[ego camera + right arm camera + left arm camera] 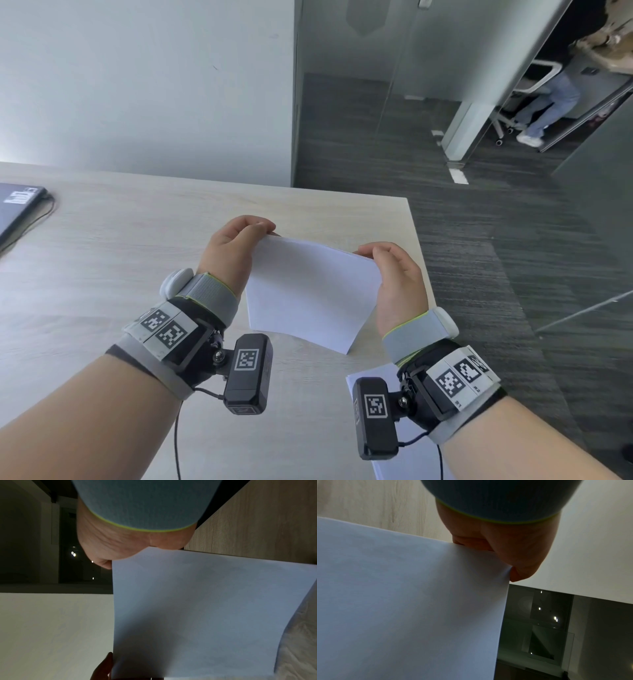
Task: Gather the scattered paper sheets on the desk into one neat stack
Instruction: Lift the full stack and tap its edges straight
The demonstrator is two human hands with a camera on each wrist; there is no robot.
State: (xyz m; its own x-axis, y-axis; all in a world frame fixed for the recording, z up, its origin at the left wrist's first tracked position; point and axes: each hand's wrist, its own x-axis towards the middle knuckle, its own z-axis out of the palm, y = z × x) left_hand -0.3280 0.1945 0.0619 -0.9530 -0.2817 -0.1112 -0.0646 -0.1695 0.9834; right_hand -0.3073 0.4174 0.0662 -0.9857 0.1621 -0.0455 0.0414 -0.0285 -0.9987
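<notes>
Both hands hold the paper up over the desk; one more sheet lies close to the person.

From the head view, the left hand (pixel 234 246) and the right hand (pixel 394 274) each pinch a far corner of the held sheets (pixel 308 291), so the paper hangs between them and down toward the person, above the desk (pixel 120 257). Another sheet (pixel 387 373) lies flat on the desk, right under the right wrist, so the right hand is nearer to it. From the left wrist view, the thumb and fingers of the left hand (pixel 513 547) squeeze the paper's (pixel 402 601) top edge. From the right wrist view, the right hand (pixel 120 547) is behind the paper's (pixel 197 608) corner; how its fingers curl I cannot tell there.
</notes>
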